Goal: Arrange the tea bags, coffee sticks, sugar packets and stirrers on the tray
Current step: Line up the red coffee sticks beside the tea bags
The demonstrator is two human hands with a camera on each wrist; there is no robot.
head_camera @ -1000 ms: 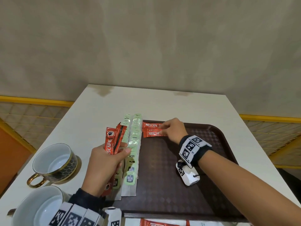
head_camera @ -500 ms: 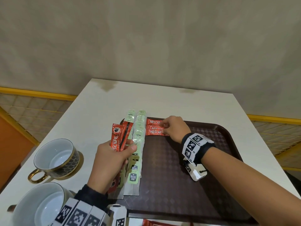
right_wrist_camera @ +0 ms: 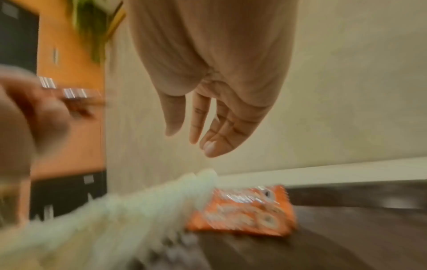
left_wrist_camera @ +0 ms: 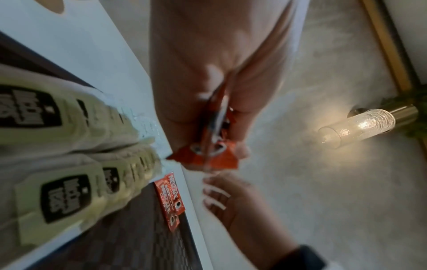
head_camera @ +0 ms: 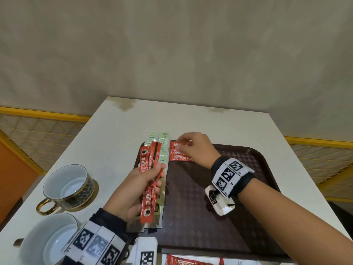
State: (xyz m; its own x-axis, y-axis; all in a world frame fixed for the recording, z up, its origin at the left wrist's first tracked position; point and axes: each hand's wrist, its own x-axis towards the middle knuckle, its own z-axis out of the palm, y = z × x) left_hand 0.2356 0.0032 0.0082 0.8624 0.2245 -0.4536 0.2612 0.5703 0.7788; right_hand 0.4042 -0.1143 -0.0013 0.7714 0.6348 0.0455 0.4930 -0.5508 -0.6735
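A dark brown tray [head_camera: 219, 217] lies on the white table. Two rows of green tea bags [head_camera: 163, 148] [left_wrist_camera: 69, 191] run along its left edge. Three red coffee sticks [head_camera: 181, 158] [right_wrist_camera: 249, 213] lie side by side at the tray's far left corner. My right hand [head_camera: 180, 145] [right_wrist_camera: 203, 127] hovers just over them with relaxed fingers, holding nothing. My left hand [head_camera: 133, 188] grips a bundle of red coffee sticks [head_camera: 148, 165] [left_wrist_camera: 208, 155], held lengthwise above the tea bags.
Two white cups with gold trim [head_camera: 66, 188] [head_camera: 49, 241] stand on the table [head_camera: 191, 121] left of the tray. More red packets [head_camera: 191, 262] lie past the tray's near edge. The right half of the tray holds nothing.
My right hand has come off the coffee sticks laid on the tray and risen slightly. My left hand keeps its bundle in about the same place.
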